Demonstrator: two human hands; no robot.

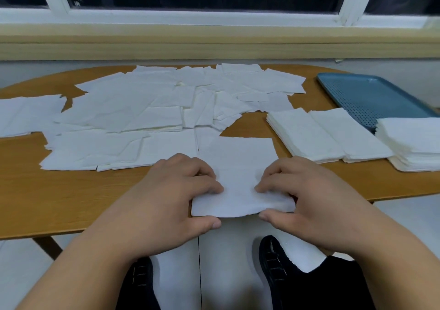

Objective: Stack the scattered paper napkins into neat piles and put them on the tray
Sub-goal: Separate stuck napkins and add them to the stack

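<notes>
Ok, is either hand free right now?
No, the left hand and right hand both grip the napkin bundle at the table's near edge.

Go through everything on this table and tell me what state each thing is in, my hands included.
left hand: gripping the held napkins' left end.
right hand: gripping their right end.
held napkins: small bundle at the table near edge.
scattered napkins: loose, overlapping, unsorted.
two piles: neat, side by side on the table.
third pile: stacked at the tray's near end.
tray: bare where visible.
</notes>
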